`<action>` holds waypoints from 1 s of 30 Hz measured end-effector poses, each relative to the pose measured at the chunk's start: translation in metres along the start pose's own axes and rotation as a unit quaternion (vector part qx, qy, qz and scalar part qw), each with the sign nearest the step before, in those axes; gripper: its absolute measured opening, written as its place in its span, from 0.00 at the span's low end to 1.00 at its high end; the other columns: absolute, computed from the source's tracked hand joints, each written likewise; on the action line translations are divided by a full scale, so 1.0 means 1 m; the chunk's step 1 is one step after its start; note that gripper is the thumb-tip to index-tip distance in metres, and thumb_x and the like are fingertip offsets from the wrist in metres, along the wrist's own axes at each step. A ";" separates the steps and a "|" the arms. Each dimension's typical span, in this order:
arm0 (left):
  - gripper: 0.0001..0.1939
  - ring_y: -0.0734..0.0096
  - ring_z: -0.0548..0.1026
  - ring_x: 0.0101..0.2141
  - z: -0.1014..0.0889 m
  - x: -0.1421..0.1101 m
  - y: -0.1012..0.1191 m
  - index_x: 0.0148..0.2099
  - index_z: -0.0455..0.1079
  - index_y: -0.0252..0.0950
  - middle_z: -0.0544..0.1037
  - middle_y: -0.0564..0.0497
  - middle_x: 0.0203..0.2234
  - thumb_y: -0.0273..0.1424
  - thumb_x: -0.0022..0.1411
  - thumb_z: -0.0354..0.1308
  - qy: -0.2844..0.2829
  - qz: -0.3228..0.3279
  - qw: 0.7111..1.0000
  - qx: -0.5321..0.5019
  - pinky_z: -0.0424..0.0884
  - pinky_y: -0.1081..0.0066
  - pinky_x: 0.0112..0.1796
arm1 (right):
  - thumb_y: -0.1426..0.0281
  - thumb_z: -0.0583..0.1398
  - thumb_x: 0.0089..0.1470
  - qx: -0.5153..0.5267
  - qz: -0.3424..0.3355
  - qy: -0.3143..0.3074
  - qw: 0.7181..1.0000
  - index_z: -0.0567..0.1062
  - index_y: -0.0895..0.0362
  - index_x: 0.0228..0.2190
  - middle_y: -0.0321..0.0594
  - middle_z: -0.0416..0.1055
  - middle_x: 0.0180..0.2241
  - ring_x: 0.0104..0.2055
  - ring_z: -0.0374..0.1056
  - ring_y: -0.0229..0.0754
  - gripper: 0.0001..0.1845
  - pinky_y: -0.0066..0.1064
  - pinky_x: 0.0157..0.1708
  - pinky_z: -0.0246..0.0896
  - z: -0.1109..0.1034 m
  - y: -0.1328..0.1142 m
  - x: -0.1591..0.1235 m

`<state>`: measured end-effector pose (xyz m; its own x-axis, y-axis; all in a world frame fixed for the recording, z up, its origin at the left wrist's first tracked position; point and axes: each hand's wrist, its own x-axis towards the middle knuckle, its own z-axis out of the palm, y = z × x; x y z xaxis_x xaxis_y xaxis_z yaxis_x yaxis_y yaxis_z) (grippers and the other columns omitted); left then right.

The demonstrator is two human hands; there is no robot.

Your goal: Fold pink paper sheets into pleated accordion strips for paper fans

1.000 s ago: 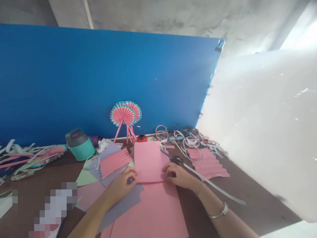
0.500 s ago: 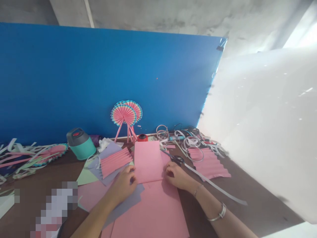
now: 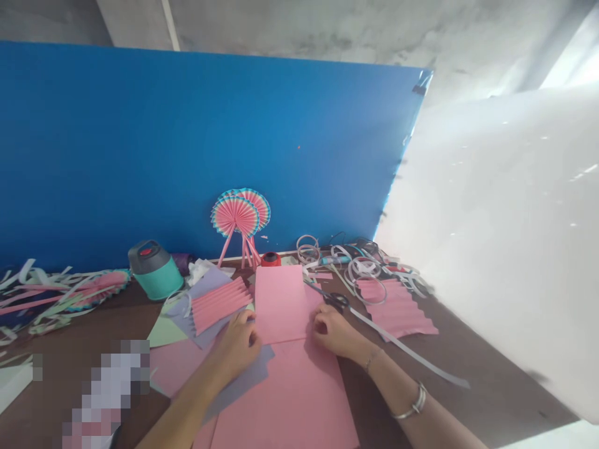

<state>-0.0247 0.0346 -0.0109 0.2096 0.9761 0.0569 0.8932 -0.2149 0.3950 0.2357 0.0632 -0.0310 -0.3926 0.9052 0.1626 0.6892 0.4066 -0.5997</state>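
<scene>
A smooth pink paper sheet [image 3: 279,302] stands or slopes up in front of me, its lower edge meeting a larger pink sheet [image 3: 290,399] that lies flat. I cannot tell whether the two are one folded piece. At the small sheet's left edge, my left hand [image 3: 239,348] is closed, thumb and fingers pinching it. Across from it, my right hand [image 3: 330,332] pinches the right edge with curled fingers. Dark-handled scissors [image 3: 337,300] lie just beyond my right hand. Pleated pink paper [image 3: 221,304] rests on lilac paper beyond my left hand.
Another pleated pink sheet [image 3: 397,307] and coiled white strips [image 3: 362,271] lie to the right. Round paper fans [image 3: 235,216] lean against the blue board [image 3: 187,137]. A teal container [image 3: 159,274] stands at the back left, near a tangle of strips [image 3: 42,299].
The view has shifted very slightly. Both hands keep their hold at the sheet's sides, with no clear movement of the paper.
</scene>
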 end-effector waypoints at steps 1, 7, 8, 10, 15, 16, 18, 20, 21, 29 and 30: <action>0.09 0.62 0.66 0.52 -0.001 0.000 0.001 0.27 0.65 0.37 0.69 0.46 0.49 0.25 0.57 0.46 -0.003 -0.002 1.000 0.006 0.65 0.65 0.47 | 0.81 0.57 0.39 -0.005 0.001 0.000 1.000 0.62 0.56 0.16 0.41 0.67 0.30 0.36 0.62 0.42 0.10 0.32 0.37 0.57 0.001 0.000 0.000; 0.09 0.64 0.69 0.46 -0.008 -0.005 0.011 0.33 0.66 0.37 0.70 0.47 0.43 0.24 0.57 0.46 -0.004 0.005 0.999 0.035 0.67 0.65 0.44 | 0.81 0.56 0.37 -0.054 -0.005 0.019 0.998 0.59 0.56 0.18 0.40 0.64 0.29 0.34 0.59 0.42 0.11 0.32 0.35 0.55 0.004 -0.004 -0.003; 0.09 0.64 0.69 0.45 -0.009 -0.007 0.013 0.35 0.67 0.37 0.71 0.47 0.42 0.23 0.57 0.46 -0.001 0.010 0.999 0.040 0.67 0.65 0.44 | 0.81 0.56 0.38 -0.062 -0.008 0.027 0.998 0.60 0.56 0.20 0.40 0.64 0.29 0.34 0.58 0.42 0.10 0.33 0.35 0.55 0.003 -0.005 -0.004; 0.15 0.63 0.67 0.48 -0.008 -0.009 0.016 0.42 0.68 0.39 0.70 0.48 0.45 0.20 0.55 0.47 0.007 0.043 0.998 0.052 0.66 0.63 0.47 | 0.81 0.55 0.39 -0.073 -0.022 0.036 0.996 0.63 0.56 0.23 0.40 0.64 0.30 0.34 0.58 0.42 0.09 0.33 0.35 0.54 0.002 -0.010 -0.006; 0.33 0.55 0.52 0.61 0.003 -0.008 0.010 0.55 0.66 0.53 0.58 0.52 0.61 0.15 0.53 0.47 0.011 0.183 0.978 0.100 0.52 0.50 0.58 | 0.84 0.52 0.38 -0.086 -0.087 0.008 0.992 0.69 0.57 0.34 0.41 0.65 0.36 0.40 0.58 0.43 0.20 0.35 0.41 0.53 -0.005 -0.021 -0.012; 0.34 0.55 0.51 0.62 0.006 -0.008 0.008 0.57 0.65 0.55 0.56 0.53 0.62 0.15 0.53 0.48 0.004 0.204 0.973 0.105 0.50 0.49 0.59 | 0.85 0.52 0.39 -0.093 -0.096 -0.001 0.991 0.70 0.56 0.35 0.41 0.65 0.37 0.41 0.58 0.43 0.21 0.34 0.41 0.53 -0.005 -0.022 -0.013; 0.36 0.55 0.50 0.63 0.008 -0.006 0.004 0.59 0.62 0.58 0.53 0.55 0.64 0.16 0.54 0.49 -0.008 0.237 0.965 0.112 0.48 0.48 0.59 | 0.86 0.51 0.40 -0.105 -0.111 -0.022 0.988 0.72 0.56 0.37 0.41 0.64 0.38 0.41 0.58 0.43 0.23 0.34 0.40 0.53 -0.006 -0.023 -0.014; 0.36 0.55 0.49 0.63 0.009 -0.005 0.002 0.59 0.61 0.60 0.52 0.56 0.65 0.16 0.55 0.50 -0.010 0.249 0.962 0.115 0.47 0.47 0.60 | 0.86 0.51 0.42 -0.111 -0.119 -0.035 0.986 0.74 0.55 0.37 0.41 0.64 0.38 0.40 0.58 0.42 0.24 0.33 0.40 0.53 -0.005 -0.022 -0.014; 0.36 0.54 0.49 0.63 0.009 -0.005 0.001 0.58 0.62 0.60 0.51 0.56 0.65 0.17 0.55 0.50 -0.010 0.246 0.962 0.115 0.47 0.46 0.59 | 0.86 0.51 0.42 -0.113 -0.121 -0.039 0.986 0.75 0.55 0.37 0.41 0.64 0.38 0.40 0.58 0.42 0.24 0.34 0.40 0.53 -0.005 -0.021 -0.014; 0.35 0.52 0.47 0.64 0.005 -0.004 -0.002 0.56 0.65 0.59 0.50 0.58 0.66 0.16 0.55 0.47 -0.045 0.220 0.969 0.100 0.48 0.43 0.59 | 0.83 0.54 0.45 -0.128 -0.116 -0.066 0.983 0.79 0.46 0.39 0.41 0.65 0.37 0.41 0.60 0.43 0.26 0.36 0.41 0.54 -0.010 -0.017 -0.014; 0.35 0.52 0.46 0.64 0.005 -0.004 -0.004 0.56 0.64 0.60 0.49 0.59 0.66 0.15 0.55 0.47 -0.053 0.209 0.971 0.099 0.48 0.42 0.58 | 0.83 0.54 0.47 -0.131 -0.119 -0.067 0.982 0.79 0.46 0.40 0.41 0.65 0.37 0.41 0.60 0.43 0.26 0.36 0.42 0.54 -0.011 -0.017 -0.015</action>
<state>-0.0270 0.0311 -0.0169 0.6011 0.7957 0.0750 0.7778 -0.6040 0.1740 0.2362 0.0444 -0.0143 -0.6266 0.7630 0.1587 0.6939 0.6390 -0.3319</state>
